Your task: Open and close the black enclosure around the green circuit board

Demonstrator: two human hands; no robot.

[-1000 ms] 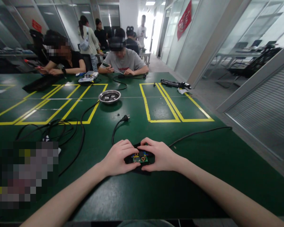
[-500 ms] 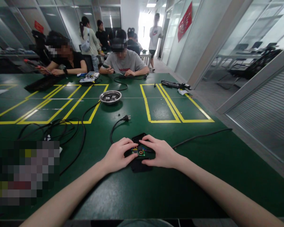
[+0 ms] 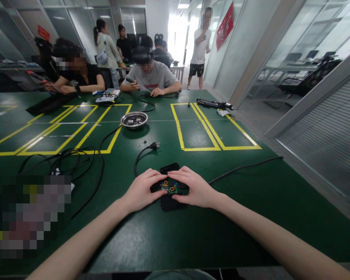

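**Green, yellow-taped broad tabletop [image 3: 192,241]: more of the work now shows near its front edge**

It fills most of the frame. At upper right of centre, a standing person in a white top and dark shorts [image 3: 200,50] has come closer along the corridor over the last second; the handwork appears unaffected.

In the lower centre, the bare left hand [image 3: 141,190] and bare right hand [image 3: 196,188] have shifted slightly up the frame. Both are curled in a pinching hold around the work, thumbs on the near side and fingertips on the far side; how firmly they press cannot be told.

Past the fingertips, a black, shallow, rectangular tray-like piece [image 3: 169,168] has come into view; a second ago it was mostly hidden. Below the thumbs lies a flat, black, plate-like piece [image 3: 173,204], also showing more fully.

Between the hands sits the small green circuit board [image 3: 168,187], which has travelled with them. Whether it rests on the table or is lifted cannot be seen. Smallest are its copper-coloured ring coils [image 3: 172,189], facing up and uncovered. Judging by this, the hold has merely been adjusted, with the board and black pieces not joined into one closed body.
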